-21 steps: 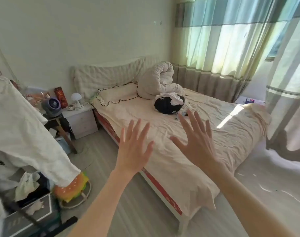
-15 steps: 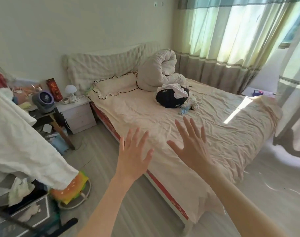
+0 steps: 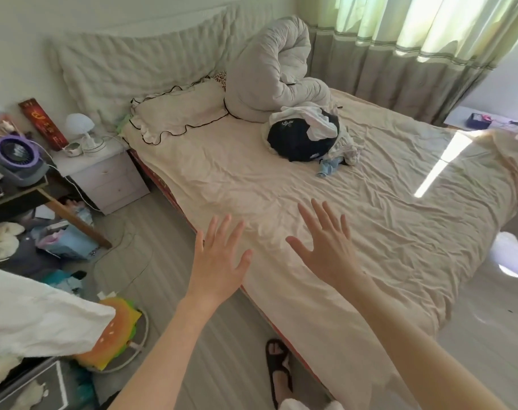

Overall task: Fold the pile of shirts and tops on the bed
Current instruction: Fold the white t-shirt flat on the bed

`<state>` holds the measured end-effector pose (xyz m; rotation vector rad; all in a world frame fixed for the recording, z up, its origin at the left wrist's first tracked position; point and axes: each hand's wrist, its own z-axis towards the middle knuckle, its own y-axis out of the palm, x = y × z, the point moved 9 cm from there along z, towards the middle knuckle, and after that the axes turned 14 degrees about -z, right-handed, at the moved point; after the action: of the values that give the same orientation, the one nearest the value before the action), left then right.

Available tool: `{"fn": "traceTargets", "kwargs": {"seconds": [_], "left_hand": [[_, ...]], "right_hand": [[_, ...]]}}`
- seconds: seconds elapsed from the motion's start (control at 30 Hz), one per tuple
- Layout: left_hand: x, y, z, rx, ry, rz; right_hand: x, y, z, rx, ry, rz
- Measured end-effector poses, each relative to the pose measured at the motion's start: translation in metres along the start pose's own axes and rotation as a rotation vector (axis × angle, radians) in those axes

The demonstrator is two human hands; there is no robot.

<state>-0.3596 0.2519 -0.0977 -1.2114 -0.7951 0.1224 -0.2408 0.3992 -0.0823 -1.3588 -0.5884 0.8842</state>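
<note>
Both hands are reaching out over the near edge of the bed (image 3: 325,179), palms down, holding nothing. Left hand (image 3: 218,261) is hovering at the bed edge with fingers (image 3: 215,232) spread; right hand (image 3: 328,247) is over the sheet, fingers straight and fanned. The pile of shirts (image 3: 306,134), black, white and blue, is lying well beyond the hands, mid-bed, touching the rolled quilt (image 3: 275,69). A pillow (image 3: 178,116) is lying left of it. A sandalled foot (image 3: 278,368) is standing on the floor beside the bed.

Black top (image 3: 299,140) is burying most of the clothes pile (image 3: 337,149), garment count unclear. White garment (image 3: 30,318) is running off left edge. Right forearm (image 3: 429,362) is exiting bottom edge.
</note>
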Motion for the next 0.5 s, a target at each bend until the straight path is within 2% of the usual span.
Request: {"fn": "traceTargets", "kwargs": {"seconds": [0.23,0.5], "left_hand": [[-0.042,0.003,0.135,-0.030,-0.001,-0.011],[-0.139,0.037,0.236,-0.214,-0.077,-0.040]], "right_hand": [[0.013,0.038,0.137,-0.070,0.019,-0.021],[-0.006,0.101,0.258,-0.199,0.055,-0.035]]}}
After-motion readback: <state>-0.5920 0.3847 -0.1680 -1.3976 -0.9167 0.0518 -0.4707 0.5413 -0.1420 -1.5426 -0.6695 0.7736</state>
